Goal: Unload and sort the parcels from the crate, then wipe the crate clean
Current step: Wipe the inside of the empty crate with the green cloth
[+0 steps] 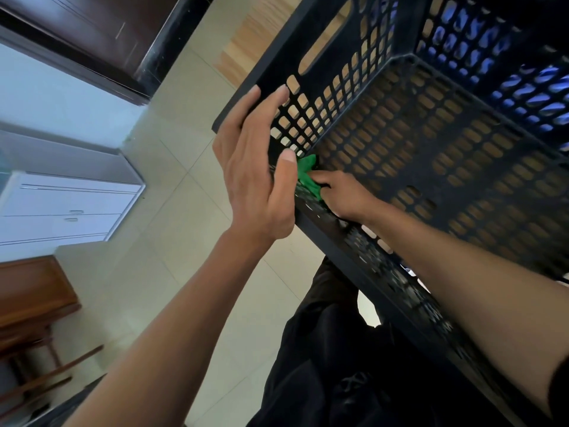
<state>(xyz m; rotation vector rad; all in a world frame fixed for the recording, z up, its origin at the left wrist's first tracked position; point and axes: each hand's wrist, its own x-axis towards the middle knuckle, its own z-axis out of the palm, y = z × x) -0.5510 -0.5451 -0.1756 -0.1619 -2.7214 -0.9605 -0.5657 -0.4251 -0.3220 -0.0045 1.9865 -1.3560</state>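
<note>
Crate [431, 155] is steadied at its corner by the flat-fingered left hand [255, 167] so a cloth [308, 177], bunched in the right hand [345, 195], can be rubbed inside.

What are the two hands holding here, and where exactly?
The right hand grips a crumpled green cloth in the corner inside the black perforated plastic crate. The left hand steadies the crate's corner rim, fingers flat.

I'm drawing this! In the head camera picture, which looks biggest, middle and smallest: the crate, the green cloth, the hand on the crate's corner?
1. crate
2. left hand, though it looks big partly from nearness
3. green cloth, mostly hidden
</note>
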